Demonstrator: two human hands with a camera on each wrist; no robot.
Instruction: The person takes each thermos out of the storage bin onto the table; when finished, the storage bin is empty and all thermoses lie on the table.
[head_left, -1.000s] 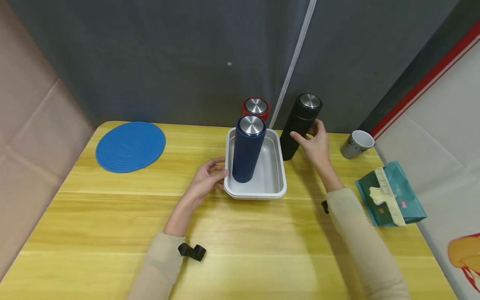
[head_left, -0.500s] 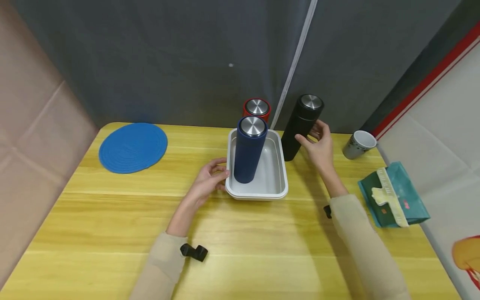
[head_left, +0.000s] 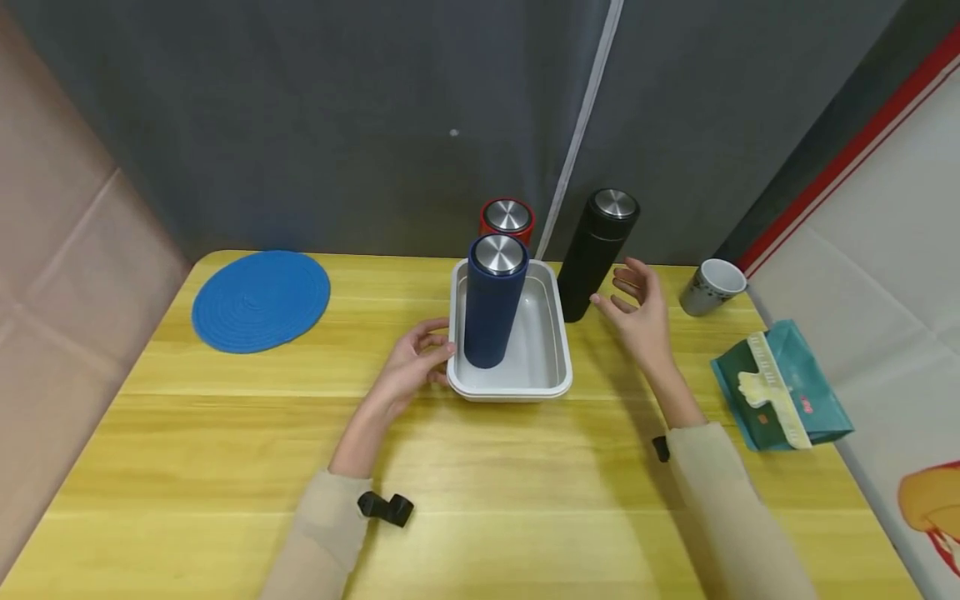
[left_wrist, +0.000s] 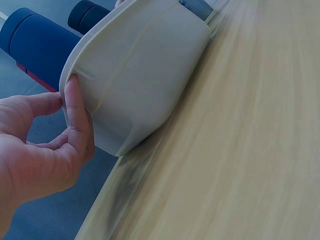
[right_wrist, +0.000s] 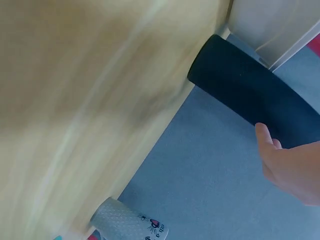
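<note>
Fingers of the left hand [head_left: 408, 367] curl against the near-left corner of the white tray [head_left: 551, 367], thumb [left_wrist: 75, 112] pressed on its rim; right hand [head_left: 637, 312] open and relaxed, holding nothing, just beside the black flask [head_left: 596, 250] and apart from it. Black flask upright on the yellow table [head_left: 225, 450], just right of the tray's far corner; blue flask [head_left: 491, 304] upright inside the tray, red flask [head_left: 507, 221] behind it. Blue mat [head_left: 261, 300] far left, cup [head_left: 712, 287] and clipped green bag [head_left: 780, 387] right.
</note>
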